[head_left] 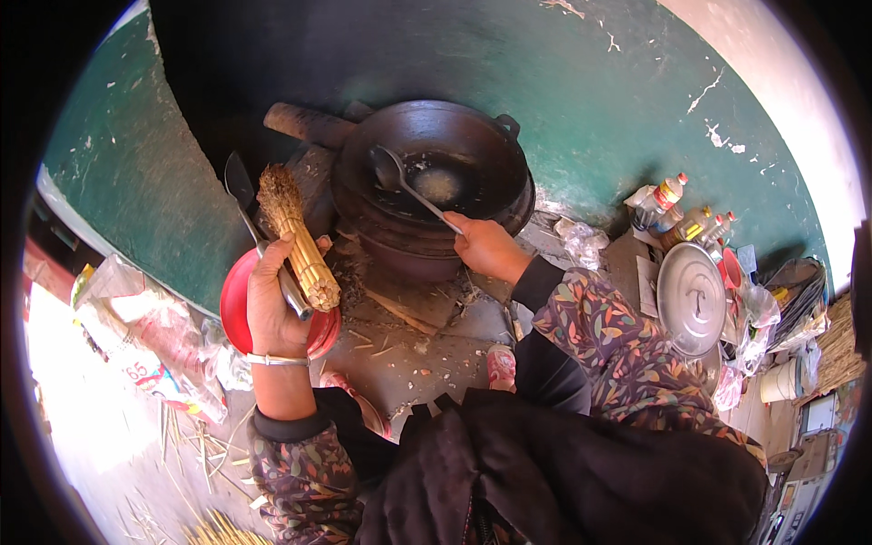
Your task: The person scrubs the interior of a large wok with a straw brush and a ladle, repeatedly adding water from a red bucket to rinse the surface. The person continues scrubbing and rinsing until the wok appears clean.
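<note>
My right hand (pixel 490 248) is closed round the handle of a metal ladle (pixel 420 195). The ladle's bowl rests inside a large dark wok (pixel 495 168), near a small pool of cloudy liquid (pixel 438 186) at the bottom. In my left hand (pixel 275 313) are a tied straw pot brush (pixel 286 218) and a spatula (pixel 241 186), its dark blade pointing up and away. A red bowl (pixel 234 304) is under that hand, apparently held with them; my fingers hide part of it, and it may be more than one bowl.
Logs (pixel 309 124) lie behind the wok, against the green wall (pixel 599 100). To the right are several bottles (pixel 669 193), a round metal lid (pixel 693 300) and plastic bags. Crumpled packaging (pixel 150 331) and loose straw (pixel 227 529) lie at left.
</note>
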Demonstrator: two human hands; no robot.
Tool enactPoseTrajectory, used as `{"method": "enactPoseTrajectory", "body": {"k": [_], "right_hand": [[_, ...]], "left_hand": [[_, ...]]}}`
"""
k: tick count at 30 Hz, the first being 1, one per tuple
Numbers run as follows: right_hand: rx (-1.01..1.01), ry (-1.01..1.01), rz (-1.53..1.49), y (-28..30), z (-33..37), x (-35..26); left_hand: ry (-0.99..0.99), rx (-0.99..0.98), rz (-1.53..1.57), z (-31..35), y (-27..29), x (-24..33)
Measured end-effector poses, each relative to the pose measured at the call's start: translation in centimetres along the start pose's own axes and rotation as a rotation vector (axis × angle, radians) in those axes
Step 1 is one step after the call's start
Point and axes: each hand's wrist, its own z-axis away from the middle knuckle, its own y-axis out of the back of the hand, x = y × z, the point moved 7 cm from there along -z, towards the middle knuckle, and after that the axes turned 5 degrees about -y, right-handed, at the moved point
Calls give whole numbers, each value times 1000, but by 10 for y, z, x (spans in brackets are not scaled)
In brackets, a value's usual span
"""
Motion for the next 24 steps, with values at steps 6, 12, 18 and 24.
{"method": "enactPoseTrajectory", "body": {"k": [6, 12, 18, 24], "right_hand": [[-7, -86, 314, 34, -13, 42], [99, 8, 506, 51, -34, 36], [46, 147, 709, 42, -59, 37], [-102, 207, 793, 58, -16, 31]], "left_hand": [[22, 1, 8, 1, 2, -1], [17, 17, 27, 4, 3, 3], [21, 32, 22, 1, 2, 1], [-11, 48, -4, 3, 4, 5]]}}
